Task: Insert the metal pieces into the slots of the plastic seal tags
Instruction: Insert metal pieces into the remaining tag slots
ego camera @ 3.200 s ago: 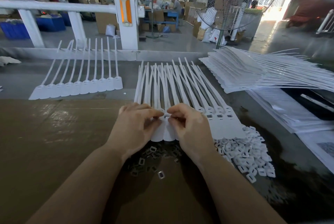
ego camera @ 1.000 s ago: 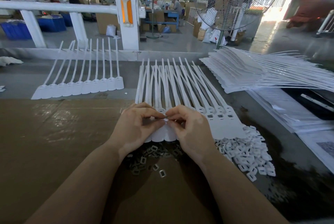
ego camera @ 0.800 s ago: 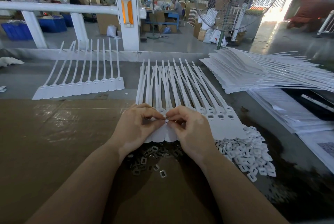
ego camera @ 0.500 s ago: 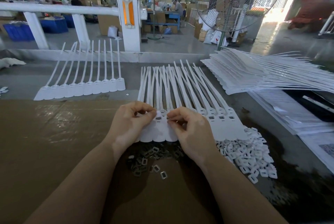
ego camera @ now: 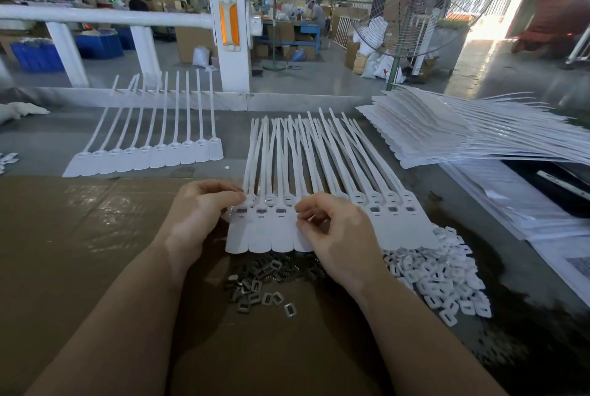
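Cardboard sheet (ego camera: 79, 252) covers the near-left of the worktop, w/ darker bare surface to the right. Stack of white tag sheets (ego camera: 447, 130) lies far right, strips fanning off toward the edge. Center: row of plastic seal tags (ego camera: 319, 204), joined side by side, heads toward the person, tails pointing away. Second, smaller row of tags (ego camera: 153, 153) sits well apart at far left, heads also near-side.

Left hand (ego camera: 198, 213) grips the left end of the center row, thumb and fingers curled at the leftmost tag's head. Right hand (ego camera: 338, 236) rests over the row's middle, fingers curled, thumb & forefinger tips pinched close just above a tag head; can't tell if a metal piece is between them. The three leftmost tag heads show dark metal in their slots; heads right of the right hand show open slots.

Pile of white plastic caps (ego camera: 437, 277) lies just beside the row's near-right corner. Loose metal pieces (ego camera: 261, 287) are heaped on the cardboard, just below the tag heads, between the two wrists.
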Demonstrator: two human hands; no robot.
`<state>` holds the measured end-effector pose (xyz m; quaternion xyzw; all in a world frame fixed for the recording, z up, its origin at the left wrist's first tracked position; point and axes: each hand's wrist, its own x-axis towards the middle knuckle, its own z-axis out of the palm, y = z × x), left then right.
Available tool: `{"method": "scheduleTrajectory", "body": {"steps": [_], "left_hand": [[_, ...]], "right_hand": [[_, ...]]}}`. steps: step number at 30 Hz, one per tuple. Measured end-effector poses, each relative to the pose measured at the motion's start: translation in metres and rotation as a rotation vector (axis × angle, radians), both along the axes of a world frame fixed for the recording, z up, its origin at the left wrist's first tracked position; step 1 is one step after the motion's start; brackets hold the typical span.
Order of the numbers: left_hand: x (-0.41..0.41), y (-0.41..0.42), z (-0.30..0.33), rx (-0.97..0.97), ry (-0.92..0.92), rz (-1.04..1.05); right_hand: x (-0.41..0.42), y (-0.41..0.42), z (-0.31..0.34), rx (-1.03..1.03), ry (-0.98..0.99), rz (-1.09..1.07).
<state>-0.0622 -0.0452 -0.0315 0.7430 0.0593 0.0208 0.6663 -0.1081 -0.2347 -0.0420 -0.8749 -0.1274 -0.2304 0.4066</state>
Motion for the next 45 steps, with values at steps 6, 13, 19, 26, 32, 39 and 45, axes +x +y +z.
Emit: {"method": "scheduleTrajectory", "body": {"steps": [6,13,19,26,32,39,45], "left_hand": [[0.003,0.006,-0.001,0.005,0.062,-0.005],[0.008,0.010,-0.003,0.027,0.107,-0.008],[0.008,0.009,-0.003,0.055,0.113,-0.018],[0.004,0.006,-0.002,0.113,0.068,-0.015],[0.003,0.003,-0.002,0.255,-0.037,-0.008],[0.004,0.002,-0.003,0.219,-0.054,-0.005],[0.003,-0.004,-0.005,0.218,-0.093,0.020]], "right_hand": [[-0.001,-0.001,0.001,-0.013,0.025,0.013],[-0.005,-0.004,0.006,-0.272,0.070,0.097],[-0.003,-0.003,0.005,-0.320,0.046,0.097],[-0.003,-0.002,0.004,-0.310,0.029,0.105],[-0.003,-0.002,0.005,-0.292,0.019,0.112],[-0.004,-0.002,0.006,-0.299,-0.002,0.107],[-0.004,-0.001,0.005,-0.310,-0.018,0.097]]}}
